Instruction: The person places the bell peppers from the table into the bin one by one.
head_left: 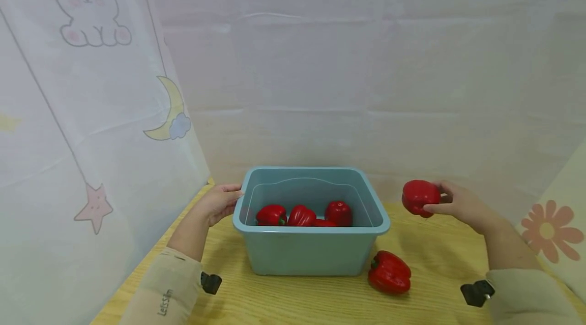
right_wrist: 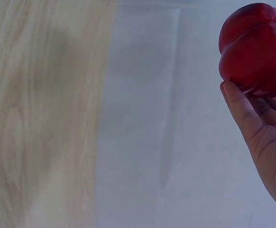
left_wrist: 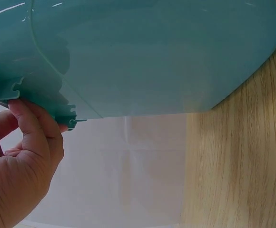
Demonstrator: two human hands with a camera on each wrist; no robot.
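Note:
A blue-green plastic bin (head_left: 311,251) stands on the table with several red bell peppers (head_left: 339,213) inside. My left hand (head_left: 223,202) grips the bin's left rim; in the left wrist view its fingers (left_wrist: 31,128) curl up under that rim. To the right of the bin, my right hand (head_left: 462,205) holds a red bell pepper (head_left: 418,197) above the table, thumb and fingers around one end. The right wrist view shows this pepper (right_wrist: 257,52) at the fingertips. Another red bell pepper (head_left: 389,272) lies on the table by the bin's front right corner.
The wood-grain table (head_left: 284,304) runs back to a pale cloth wall (head_left: 293,76). On the left hangs a cloth (head_left: 46,172) printed with a rabbit, moon and star. A flower-printed cloth (head_left: 563,187) borders the right side.

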